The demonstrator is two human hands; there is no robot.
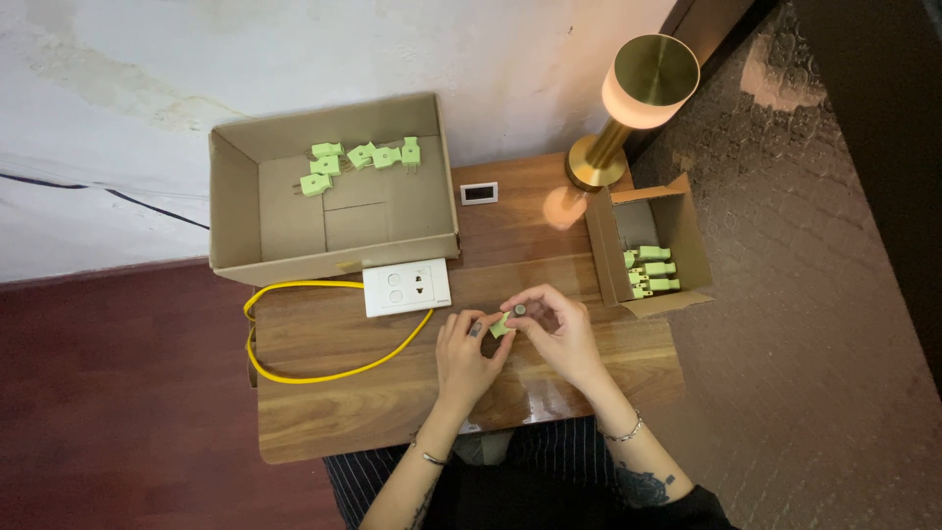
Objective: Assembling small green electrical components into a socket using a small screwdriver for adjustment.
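A stained white wall point(294, 49) backs a small wooden desk point(324, 393) that stands between dark red floor and patterned brown carpet. Taking the white socket plate point(407, 288) as the marker: behind it and to its left lies the large open cardboard box point(235, 211), with a loose row of light green plugs point(361, 157) along its far side. Off to the plate's right sits a smaller open carton point(687, 240) holding more green plugs point(650, 270), stacked so close that their number is hard to tell. Behind that carton a brass lamp point(638, 88) leans over, lit. A yellow cable point(324, 373) loops out from the plate toward the desk's left edge. A small white framed part point(479, 192) lies just beyond the plate.

In front of the plate and a little right, the left hand point(466, 358) and right hand point(559, 334) meet over one green plug point(501, 325). Each grip is clamped on it, fingers covering most of its body, so its prongs cannot be made out. A small dark round piece point(519, 310) shows at the right fingertips; what it is stays unclear.
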